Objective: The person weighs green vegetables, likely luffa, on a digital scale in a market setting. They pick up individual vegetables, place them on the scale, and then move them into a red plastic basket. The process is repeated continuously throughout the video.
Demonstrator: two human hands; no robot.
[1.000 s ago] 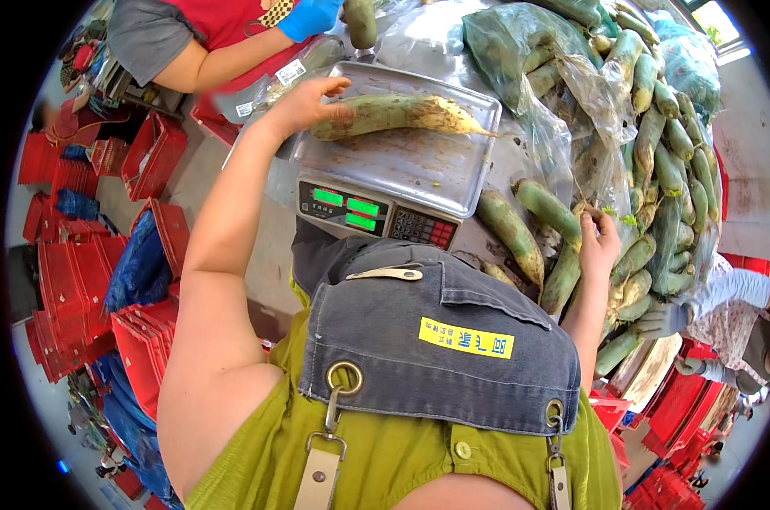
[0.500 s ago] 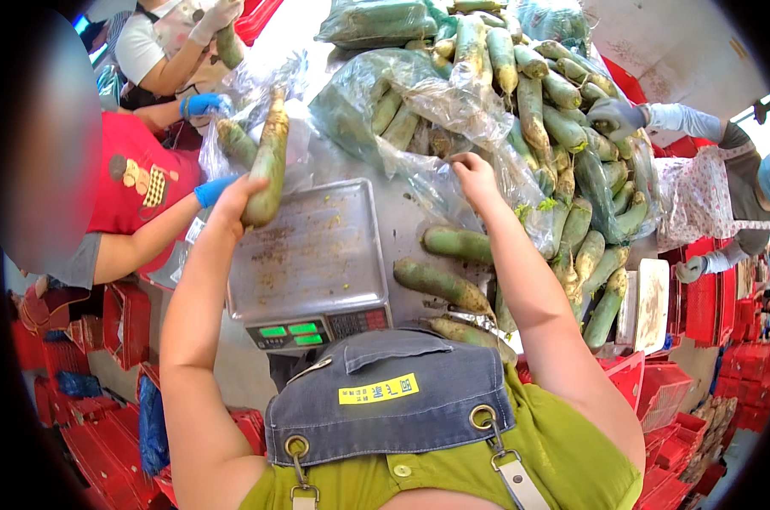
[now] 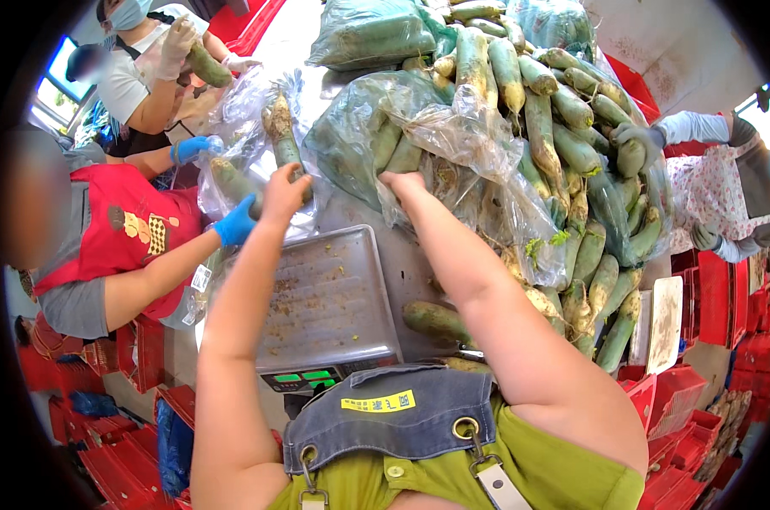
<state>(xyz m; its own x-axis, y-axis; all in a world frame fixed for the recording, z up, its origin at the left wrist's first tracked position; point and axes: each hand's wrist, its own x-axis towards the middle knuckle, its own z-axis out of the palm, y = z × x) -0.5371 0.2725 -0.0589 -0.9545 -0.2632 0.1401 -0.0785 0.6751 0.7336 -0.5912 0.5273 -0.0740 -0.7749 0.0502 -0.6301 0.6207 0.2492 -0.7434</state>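
Note:
My left hand [image 3: 284, 194] is closed round the lower end of a long green radish [image 3: 281, 140]. The radish points away from me, over a clear plastic bag [image 3: 247, 115], beyond the metal weighing scale [image 3: 325, 289]. Soil crumbs and leaf bits lie on the scale's pan. My right hand [image 3: 402, 185] is closed at the near edge of a greenish plastic bag [image 3: 342, 123] that has radishes inside. Its fingertips are partly hidden in the film. A co-worker's blue-gloved hand [image 3: 236, 223] is just left of my left hand, beside another radish [image 3: 234, 180] in the clear bag.
A large heap of radishes [image 3: 563, 127] covers the table's right side, with a full bag [image 3: 372, 34] at the back. Near my right forearm lies a loose radish [image 3: 436, 320]. Co-workers stand left and right. Red crates [image 3: 121, 459] stand on the floor.
My left hand has carried the radish from over the scale away from me, onto the clear bag. My right hand has moved left to the greenish bag. The view has shifted slightly.

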